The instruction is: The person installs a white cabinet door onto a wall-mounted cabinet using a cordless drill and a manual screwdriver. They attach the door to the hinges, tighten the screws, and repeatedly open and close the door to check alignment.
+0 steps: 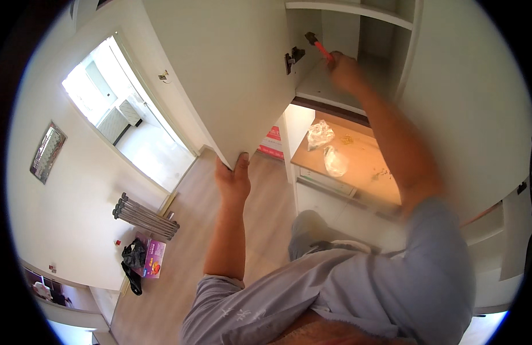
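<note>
My left hand [233,178] is closed round the lower corner of a pale cabinet door [220,75], its thumb on the door's face. The door stands swung out from the cabinet. My right hand [344,72] is raised in front of the cabinet's shelf compartment [386,40], wrapped round the red handle of a small hammer [319,46]. Its dark head points up and left, close to a dark metal hinge [294,58] at the door's inner edge. Whether the head touches anything cannot be told.
Below the cabinet, a lit wooden countertop [358,146] bears clear plastic bags [335,161] and small loose pieces. Left on the floor lie stacked metal-legged stools [145,217], a purple box [155,259] and a black bag [133,253]. A bright doorway [128,115] opens at the far left.
</note>
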### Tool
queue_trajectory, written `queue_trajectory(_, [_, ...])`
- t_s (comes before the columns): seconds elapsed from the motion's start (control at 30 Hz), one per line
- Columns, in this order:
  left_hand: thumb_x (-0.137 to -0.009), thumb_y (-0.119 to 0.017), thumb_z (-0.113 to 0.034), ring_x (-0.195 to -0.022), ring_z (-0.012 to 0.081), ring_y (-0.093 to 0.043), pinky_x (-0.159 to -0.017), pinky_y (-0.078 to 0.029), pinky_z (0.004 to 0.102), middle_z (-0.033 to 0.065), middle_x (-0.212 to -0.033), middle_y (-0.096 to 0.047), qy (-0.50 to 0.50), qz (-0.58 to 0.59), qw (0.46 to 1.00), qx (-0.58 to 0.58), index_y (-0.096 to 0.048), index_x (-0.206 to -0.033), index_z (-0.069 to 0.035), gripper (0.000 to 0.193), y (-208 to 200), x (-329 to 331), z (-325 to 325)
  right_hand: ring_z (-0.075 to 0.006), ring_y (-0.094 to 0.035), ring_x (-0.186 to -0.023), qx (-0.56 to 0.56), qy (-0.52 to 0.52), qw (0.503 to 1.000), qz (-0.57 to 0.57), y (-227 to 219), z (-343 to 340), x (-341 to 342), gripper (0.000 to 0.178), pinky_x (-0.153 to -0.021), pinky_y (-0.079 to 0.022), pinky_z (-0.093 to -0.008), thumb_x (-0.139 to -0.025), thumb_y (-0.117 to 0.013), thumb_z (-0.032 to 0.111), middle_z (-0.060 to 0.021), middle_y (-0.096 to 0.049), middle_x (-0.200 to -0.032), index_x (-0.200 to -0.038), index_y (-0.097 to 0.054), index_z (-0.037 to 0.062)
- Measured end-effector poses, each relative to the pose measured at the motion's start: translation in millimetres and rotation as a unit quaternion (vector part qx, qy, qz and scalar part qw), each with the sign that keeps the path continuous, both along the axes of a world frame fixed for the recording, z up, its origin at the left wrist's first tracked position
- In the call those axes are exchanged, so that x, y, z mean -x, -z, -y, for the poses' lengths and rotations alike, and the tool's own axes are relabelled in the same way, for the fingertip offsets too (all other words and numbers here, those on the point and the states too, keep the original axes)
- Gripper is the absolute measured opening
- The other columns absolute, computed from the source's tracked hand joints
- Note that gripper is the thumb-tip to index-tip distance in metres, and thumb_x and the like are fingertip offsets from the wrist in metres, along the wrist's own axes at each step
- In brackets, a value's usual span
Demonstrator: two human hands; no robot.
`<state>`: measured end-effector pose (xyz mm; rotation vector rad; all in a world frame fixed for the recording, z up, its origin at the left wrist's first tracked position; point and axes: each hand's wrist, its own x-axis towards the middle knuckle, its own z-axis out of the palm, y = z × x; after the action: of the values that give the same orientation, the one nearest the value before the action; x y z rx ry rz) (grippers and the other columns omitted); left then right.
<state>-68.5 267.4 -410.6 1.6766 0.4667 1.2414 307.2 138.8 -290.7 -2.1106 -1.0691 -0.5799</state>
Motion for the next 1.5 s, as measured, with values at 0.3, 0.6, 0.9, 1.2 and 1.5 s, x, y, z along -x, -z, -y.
queue_trajectory(0.3, [-0.098,-0.068,-0.021,-0.094,0.0161,-0.063,-0.075,-0.059,0.0329,0.0079,-0.111,-0.062,0.029,0.021,0.999,-0.025,-0.052,-0.124,0.001,0.037,4.1,0.5,-2.4,-0.0397,-0.07,-0.082,0.206,0.062,0.961,0.172,-26.8,7.6,-26.0,0.023,-0.073,-0.056,-0.0494,-0.101,-0.053,0.024,-0.023,-0.07,-0.091,-0.115,-0.06,0.0066])
queue_trajectory(0.6, [-0.098,-0.064,-0.01,-0.082,0.0136,-0.062,-0.073,-0.053,0.0288,0.0069,-0.099,-0.064,0.009,0.053,0.999,-0.002,-0.057,-0.117,0.003,0.024,-4.5,0.3,3.9,-0.0395,-0.069,-0.089,0.224,0.044,0.953,0.197,-33.9,6.2,-33.7,0.024,-0.08,-0.055,-0.0508,-0.101,-0.05,0.019,-0.0228,-0.07,-0.098,-0.117,-0.059,0.0048])
queue_trajectory(0.9, [-0.099,-0.067,-0.02,-0.094,0.0159,-0.065,-0.075,-0.06,0.0332,0.0082,-0.111,-0.063,0.014,0.018,1.0,0.01,-0.053,-0.124,0.001,0.035,7.0,1.8,-0.3,-0.0399,-0.069,-0.098,0.35,0.002,0.933,0.085,-31.1,13.3,-10.6,0.031,-0.084,-0.055,-0.0495,-0.097,-0.051,0.015,-0.0228,-0.07,-0.104,-0.126,-0.061,0.0063])
queue_trajectory(1.2, [-0.097,-0.068,-0.017,-0.09,0.0161,-0.065,-0.074,-0.058,0.0317,0.01,-0.109,-0.064,0.015,0.04,0.999,0.013,-0.052,-0.125,0.003,0.038,4.3,-2.1,0.3,-0.0419,-0.069,-0.096,0.207,0.034,0.978,0.02,16.1,10.3,-1.5,0.027,-0.084,-0.054,-0.0512,-0.096,-0.055,0.016,-0.0233,-0.071,-0.101,-0.118,-0.065,0.006])
queue_trajectory(1.5, [-0.097,-0.068,-0.016,-0.094,0.0177,-0.066,-0.075,-0.06,0.0327,0.012,-0.111,-0.064,0.006,0.055,0.998,0.025,-0.053,-0.124,0.005,0.037,2.4,-2.6,4.7,-0.0399,-0.069,-0.093,0.141,0.038,0.987,0.067,-24.5,9.9,-4.0,0.024,-0.081,-0.055,-0.0491,-0.098,-0.056,0.017,-0.0232,-0.07,-0.099,-0.116,-0.063,0.0041])
